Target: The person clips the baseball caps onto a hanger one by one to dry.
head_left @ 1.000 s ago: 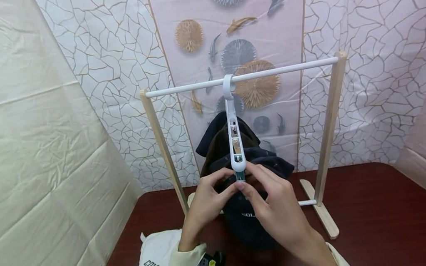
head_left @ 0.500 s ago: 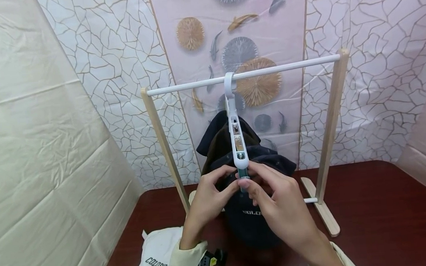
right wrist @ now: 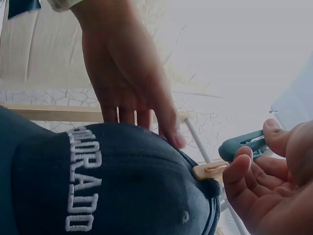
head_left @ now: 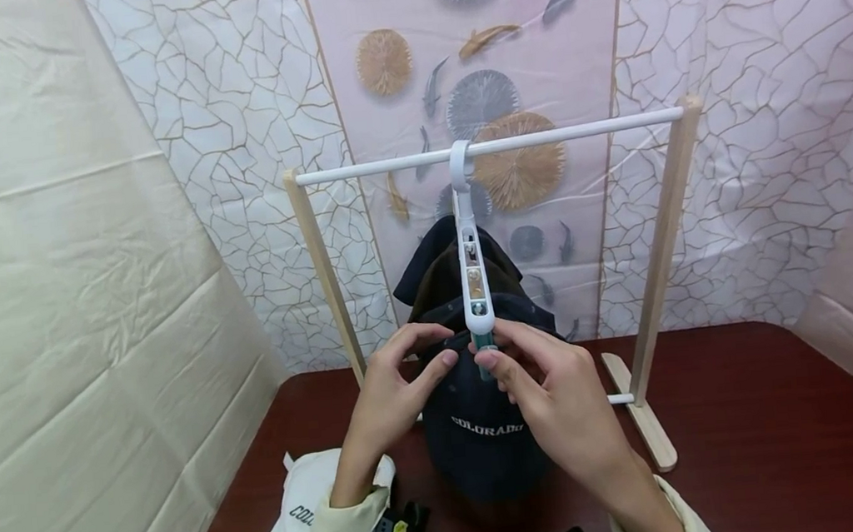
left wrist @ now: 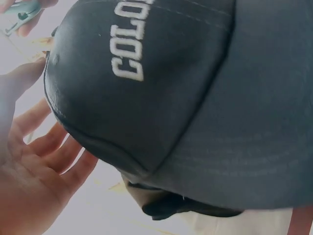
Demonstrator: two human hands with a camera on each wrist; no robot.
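Note:
A white hanger (head_left: pixel 479 324) hangs on the rack's bar, with a row of clips set along its slotted arm. My right hand (head_left: pixel 567 388) pinches the front teal clip (right wrist: pixel 242 146) between thumb and fingers. In the right wrist view, a beige clip (right wrist: pixel 208 170) meets the top of a navy cap (head_left: pixel 487 457) lettered COLORADO, which hangs below. Beside the crown is my left hand (head_left: pixel 387 386), thumb and forefinger apart and nothing between them. Its fingers look loosely straight in the left wrist view. Whether they touch the cap, I cannot tell.
More dark and brown caps (head_left: pixel 431 286) hang behind on the hanger. A white cap (head_left: pixel 312 492) lies on the reddish-brown table (head_left: pixel 777 414) at the left. Wooden posts (head_left: pixel 662 256) carry the rack's white bar (head_left: pixel 581 131).
My left hand has come off the teal clip and moved left. The navy cap has shifted left, showing more lettering. My right hand stays on the clip.

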